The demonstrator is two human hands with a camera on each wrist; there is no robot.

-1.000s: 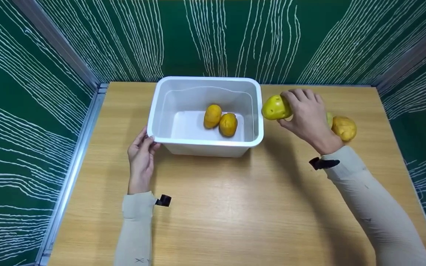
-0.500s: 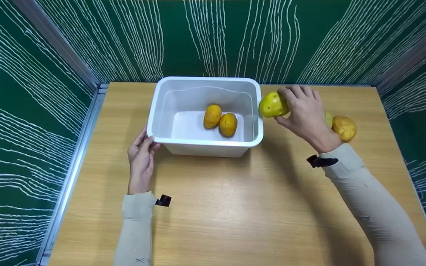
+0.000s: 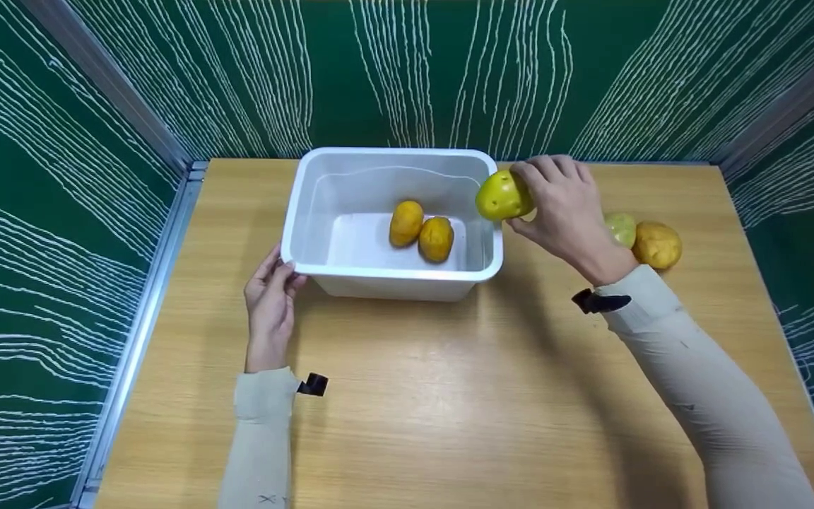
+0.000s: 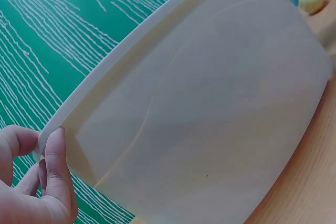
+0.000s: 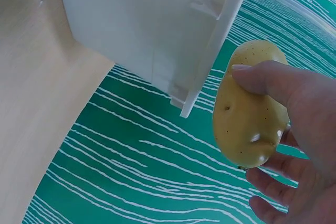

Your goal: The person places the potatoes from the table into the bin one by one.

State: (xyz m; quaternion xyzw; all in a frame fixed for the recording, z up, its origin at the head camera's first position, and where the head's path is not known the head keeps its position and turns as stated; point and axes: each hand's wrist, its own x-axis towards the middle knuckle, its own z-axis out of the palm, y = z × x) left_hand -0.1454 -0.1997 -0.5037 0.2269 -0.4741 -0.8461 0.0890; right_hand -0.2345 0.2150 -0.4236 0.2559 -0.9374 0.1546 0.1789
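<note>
My right hand (image 3: 561, 208) grips a smooth potato (image 3: 504, 196), yellow-green with small dark pits, over the right rim of a white plastic box (image 3: 393, 272). In the right wrist view the thumb lies across the potato (image 5: 247, 119), and the fingers are partly hidden behind it. My left hand (image 3: 270, 307) pinches the box's front left corner; in the left wrist view the rim sits between thumb and fingers (image 4: 55, 169). Inside the box, two yellow-orange oval pieces of produce (image 3: 406, 223) lie touching on the floor, right of its middle.
On the table (image 3: 407, 396), right of the box, a pale green round piece (image 3: 620, 229) lies against a yellow-orange lumpy one (image 3: 657, 245), close to my right wrist. Green walls (image 3: 442, 78) with white wavy lines stand behind and on both sides.
My right hand has moved left and slightly toward the back with the potato, from beside the box to over its right rim. The left hand and the box have stayed put.
</note>
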